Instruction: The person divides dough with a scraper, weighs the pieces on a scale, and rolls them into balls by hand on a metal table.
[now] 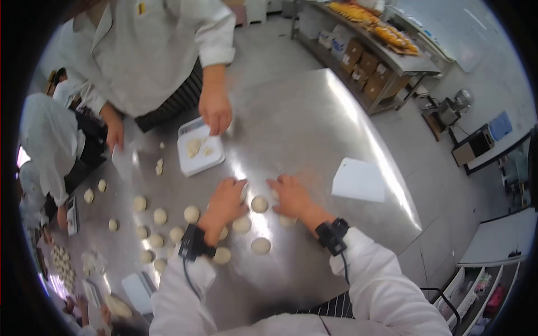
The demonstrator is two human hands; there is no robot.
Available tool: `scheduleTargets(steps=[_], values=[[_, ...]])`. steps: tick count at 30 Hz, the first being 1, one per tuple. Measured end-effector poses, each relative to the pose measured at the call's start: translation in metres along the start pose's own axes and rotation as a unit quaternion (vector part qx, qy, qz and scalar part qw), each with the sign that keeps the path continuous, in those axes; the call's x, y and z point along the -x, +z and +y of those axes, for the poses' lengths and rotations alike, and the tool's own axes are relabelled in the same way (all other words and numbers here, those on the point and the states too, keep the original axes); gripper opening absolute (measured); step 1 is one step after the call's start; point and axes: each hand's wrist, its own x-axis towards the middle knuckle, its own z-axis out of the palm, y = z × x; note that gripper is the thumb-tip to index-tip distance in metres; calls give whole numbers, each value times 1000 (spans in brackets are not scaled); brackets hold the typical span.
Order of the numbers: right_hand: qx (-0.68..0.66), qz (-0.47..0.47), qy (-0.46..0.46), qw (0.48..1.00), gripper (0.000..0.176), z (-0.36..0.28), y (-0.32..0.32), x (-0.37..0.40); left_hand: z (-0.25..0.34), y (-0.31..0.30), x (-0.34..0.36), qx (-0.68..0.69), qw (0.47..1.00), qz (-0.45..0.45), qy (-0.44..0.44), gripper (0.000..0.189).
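Note:
My left hand is cupped on the steel table around a dough ball, which shows at its inner edge. To the right, my right hand curls its fingers over another dough ball, mostly hidden beneath them. Between the two hands sits a round, pale dough ball, touched by neither. Nearer to me lie more balls, one in the middle and one below my left wrist. Another rests under my right wrist, partly covered.
Several dough balls spread over the table's left side. Across from me, a person's hand hovers at a white scale with dough pieces on it. A white scraper lies at right. Other people work at far left.

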Motion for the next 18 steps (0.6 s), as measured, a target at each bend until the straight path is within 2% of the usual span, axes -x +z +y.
scheduleTargets(steps=[1, 2, 3, 5, 7, 8, 10, 11, 12, 13, 14, 15, 16, 17, 18], values=[[-5, -35, 22, 999, 83, -10, -15, 6, -4, -1, 4, -11, 1000, 8, 14, 68], [8, 5, 1, 1000, 83, -9, -13, 11, 1, -8, 14, 3, 999, 33, 19, 64], [-20, -12, 29, 999, 80, -15, -26, 19, 4, -10, 25, 10, 997, 66, 28, 60], [-42, 41, 40, 997, 71, -14, -31, 32, 3, -12, 53, 17, 993, 105, 40, 56], [-25, 34, 48, 998, 65, -14, -46, 39, -2, -8, 90, 82, 975, 199, 60, 46], [-14, 22, 60, 998, 59, -16, -56, 42, -4, -6, 110, 77, 976, 192, 70, 46], [16, 33, 30, 999, 51, -29, -96, 39, -6, -5, 148, 115, 972, 203, 17, 36], [58, 125, -39, 990, 25, -31, -105, 30, -7, -2, 165, 125, 968, 218, 15, 32], [109, 159, -106, 975, 13, -49, -126, 20, -9, 4, 186, 138, 963, 231, 11, 28], [200, 276, -236, 910, 11, -72, -136, 15, -11, 11, 210, 151, 966, 210, -11, 25], [258, 150, -220, 929, 13, -126, -156, 7, -8, 16, 222, 165, 966, 196, -38, 23], [271, 151, -227, 923, 21, -193, -164, 19, -8, 23, 239, 175, 966, 180, -51, 23], [345, 133, -264, 891, 24, -253, -144, 27, -4, 31, 252, 180, 969, 160, -58, 23], [484, 15, -229, 845, 32, -315, -132, 39, 2, 39, 266, 186, 971, 133, -69, 23], [530, -30, -254, 809, 31, -344, -116, 60, 7, 51, 282, 188, 973, 110, -72, 23]])
